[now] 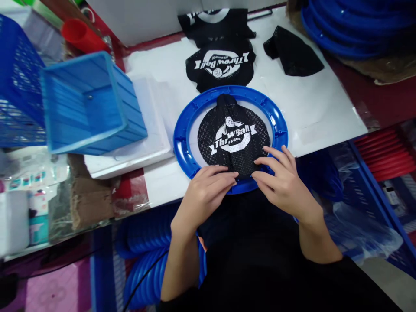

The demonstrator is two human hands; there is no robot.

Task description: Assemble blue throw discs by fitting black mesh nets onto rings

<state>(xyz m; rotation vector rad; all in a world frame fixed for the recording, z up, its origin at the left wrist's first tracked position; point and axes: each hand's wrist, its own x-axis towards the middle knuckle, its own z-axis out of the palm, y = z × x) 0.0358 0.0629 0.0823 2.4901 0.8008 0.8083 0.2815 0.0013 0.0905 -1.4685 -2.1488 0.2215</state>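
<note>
A blue plastic ring (195, 113) lies on the white table sheet near the front edge. A black mesh net (232, 137) printed "Throw Ball" in white lies across its middle. My left hand (204, 193) pinches the net's near edge against the ring's front rim, fingers curled together. My right hand (282, 182) rests beside it on the same edge, fingers bent and pressing the mesh down onto the rim. The two hands' fingertips almost meet at the ring's front.
More printed black nets (222, 65) lie behind the ring, and a plain black mesh piece (292, 54) at the back right. A tipped blue crate (87, 102) sits on the left. Stacked blue rings (351, 26) fill the far right corner; others (146, 255) lie below the table.
</note>
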